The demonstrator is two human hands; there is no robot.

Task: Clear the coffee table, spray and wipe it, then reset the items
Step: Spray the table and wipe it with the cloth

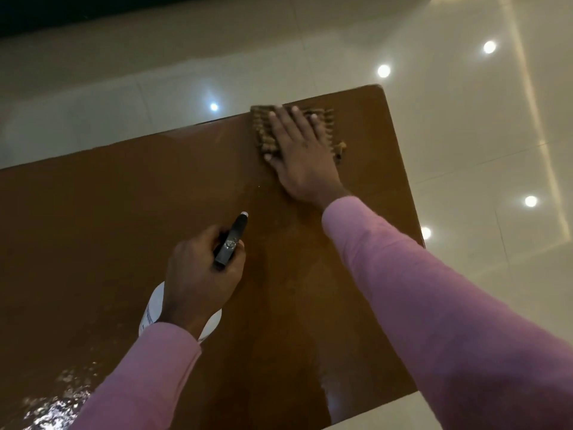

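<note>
Brown cloth (262,129) under flat right hand (302,152); left hand (200,276) grips bottle (236,231).

A brown wooden bench (130,212) stands on glossy tiled floor (465,125); a nubby tan cloth (263,131) lies at its far edge

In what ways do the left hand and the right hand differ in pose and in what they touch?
The left hand grips the spray bottle, while the right hand presses flat on the brown cloth. The left hand is near the person; the right hand reaches to the far edge of the table. Both wear pink sleeves.
</note>
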